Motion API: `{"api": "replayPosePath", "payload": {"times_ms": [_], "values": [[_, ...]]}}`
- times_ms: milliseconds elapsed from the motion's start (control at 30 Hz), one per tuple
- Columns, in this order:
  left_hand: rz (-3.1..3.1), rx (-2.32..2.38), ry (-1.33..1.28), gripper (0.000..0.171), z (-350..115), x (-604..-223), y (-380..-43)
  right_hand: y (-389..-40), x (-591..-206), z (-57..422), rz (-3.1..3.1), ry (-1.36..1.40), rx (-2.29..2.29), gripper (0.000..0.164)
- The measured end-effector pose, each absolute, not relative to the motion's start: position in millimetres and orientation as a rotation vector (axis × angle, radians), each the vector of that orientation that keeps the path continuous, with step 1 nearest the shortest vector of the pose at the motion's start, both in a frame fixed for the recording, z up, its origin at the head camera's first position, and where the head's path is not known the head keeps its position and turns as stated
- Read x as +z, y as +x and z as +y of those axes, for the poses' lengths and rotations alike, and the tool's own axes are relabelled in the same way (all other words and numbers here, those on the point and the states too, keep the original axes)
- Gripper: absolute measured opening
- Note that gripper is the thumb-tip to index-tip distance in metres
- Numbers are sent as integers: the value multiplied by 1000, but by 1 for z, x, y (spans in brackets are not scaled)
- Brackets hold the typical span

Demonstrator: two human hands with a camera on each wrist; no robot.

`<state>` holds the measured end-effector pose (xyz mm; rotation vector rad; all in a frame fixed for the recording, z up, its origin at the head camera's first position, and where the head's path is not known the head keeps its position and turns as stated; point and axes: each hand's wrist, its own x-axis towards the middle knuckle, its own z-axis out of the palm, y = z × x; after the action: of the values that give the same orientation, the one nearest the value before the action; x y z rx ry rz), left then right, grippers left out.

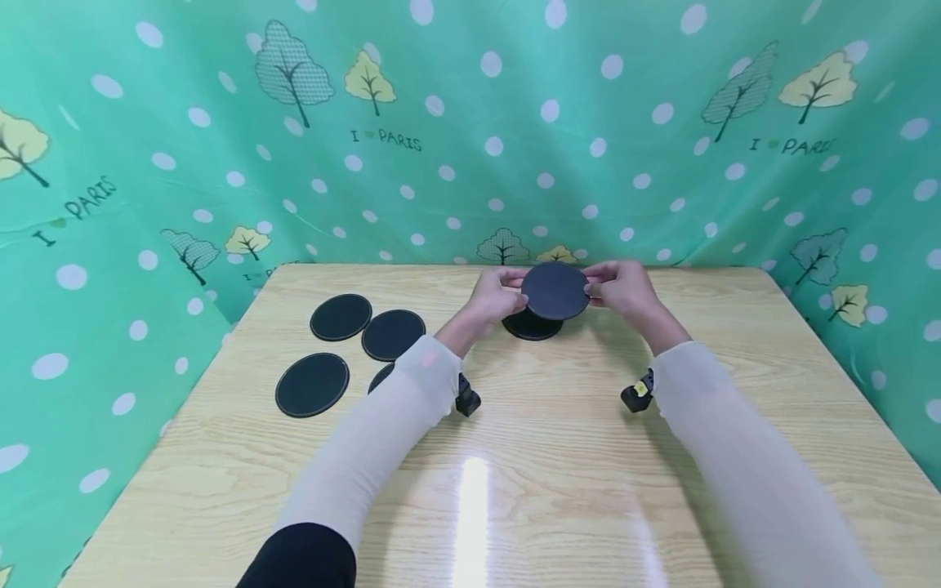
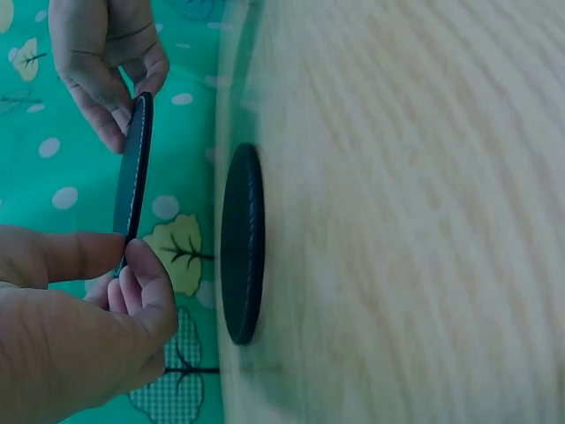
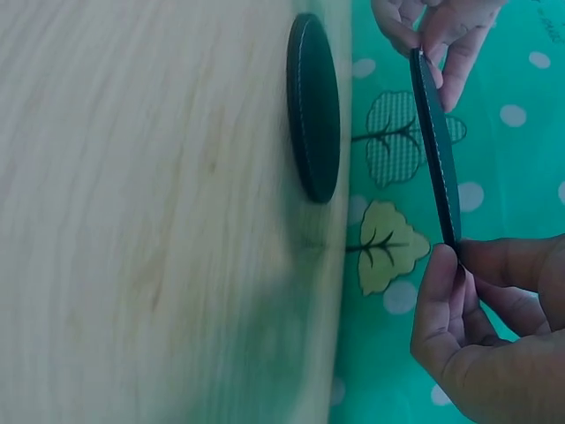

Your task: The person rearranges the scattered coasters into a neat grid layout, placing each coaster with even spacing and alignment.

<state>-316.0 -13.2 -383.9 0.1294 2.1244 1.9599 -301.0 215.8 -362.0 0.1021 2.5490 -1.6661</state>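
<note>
Both hands hold one round black coaster (image 1: 555,291) with a stitched rim, raised above the far part of the table. My left hand (image 1: 497,296) pinches its left edge between thumb and fingers. On the opposite edge, my right hand (image 1: 622,289) pinches it the same way. Below lies another black coaster (image 1: 531,328) on the wood, partly covered by the raised one in the head view. The left wrist view shows a gap between the held coaster (image 2: 134,172) and the lower coaster (image 2: 244,243). In the right wrist view the held coaster (image 3: 437,146) appears nearly edge-on.
On the left of the wooden table (image 1: 559,457) lie more black coasters, among them a rear one (image 1: 341,317), one beside it (image 1: 394,335) and a nearer one (image 1: 312,385). Another coaster (image 1: 381,376) is mostly hidden by the left sleeve. A green patterned curtain (image 1: 515,122) hangs behind the table.
</note>
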Motion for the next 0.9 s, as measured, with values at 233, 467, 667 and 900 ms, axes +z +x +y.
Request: {"api": "replayPosePath", "payload": {"times_ms": [233, 467, 667, 900], "values": [[2102, 1966, 86, 49, 7, -391, -314, -297, -366, 234, 2558, 105, -1669, 33], [2048, 2022, 26, 49, 26, -401, -314, -299, -374, 247, 2565, 163, -1644, 36], [2052, 1999, 3, 49, 38, -406, -316, -300, -382, 259, 2580, 168, -1600, 39], [2149, 1941, -114, 31, 53, -404, -314, -302, -385, 266, 2582, 180, -1578, 38]]}}
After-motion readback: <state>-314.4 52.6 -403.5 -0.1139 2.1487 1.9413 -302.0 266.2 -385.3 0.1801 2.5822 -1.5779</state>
